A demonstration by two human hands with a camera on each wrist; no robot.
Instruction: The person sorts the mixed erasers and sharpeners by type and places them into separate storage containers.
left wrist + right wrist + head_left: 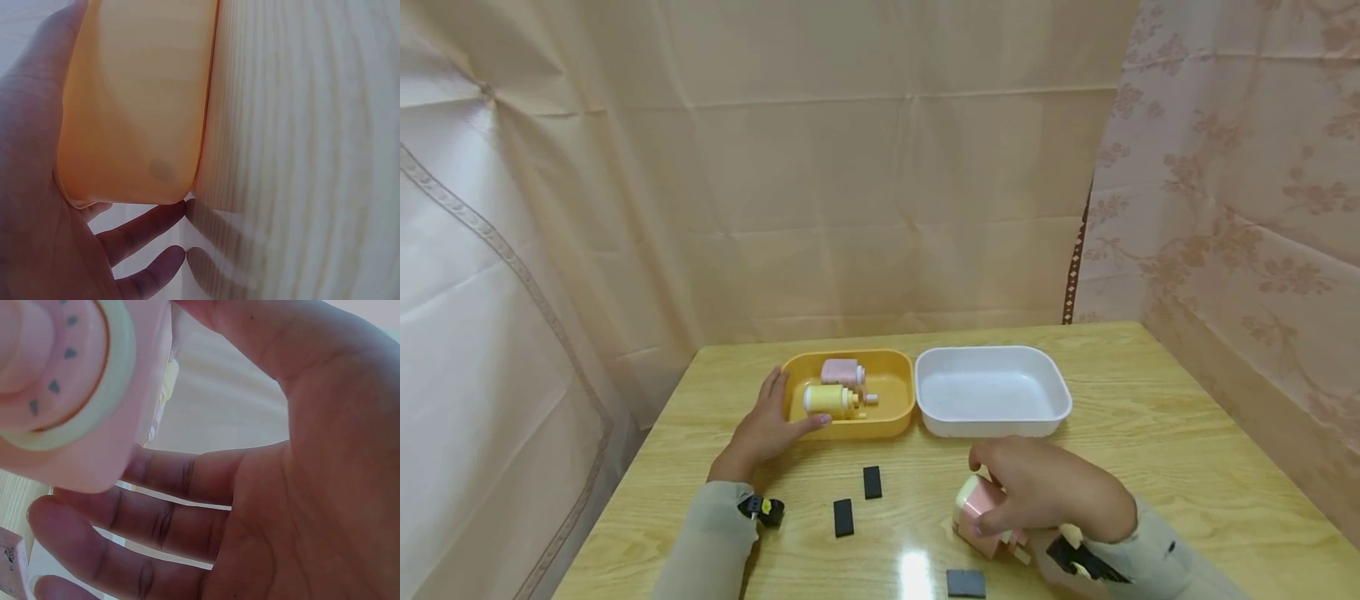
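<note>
My right hand [1048, 492] grips a pink pencil sharpener [979, 510] with a cream end, tilted low over the front right of the table. Its round dial [69, 381] with small dark triangles shows in the right wrist view, thumb on one side and fingers on the other. My left hand [767, 429] spreads around the left corner of a yellow tray [891, 429], thumb along the front rim and fingertips touching the outer end wall. Inside that tray lie a yellow crank pencil sharpener [827, 401] and a pink one [839, 372], side by side.
A white tray [992, 427] stands right beside the yellow one. Three flat dark rectangular pieces lie on the wooden table [797, 558]: one piece [872, 482], another piece [843, 517], and a greyer piece [966, 583] near the front. Curtains [880, 208] hang behind and at both sides.
</note>
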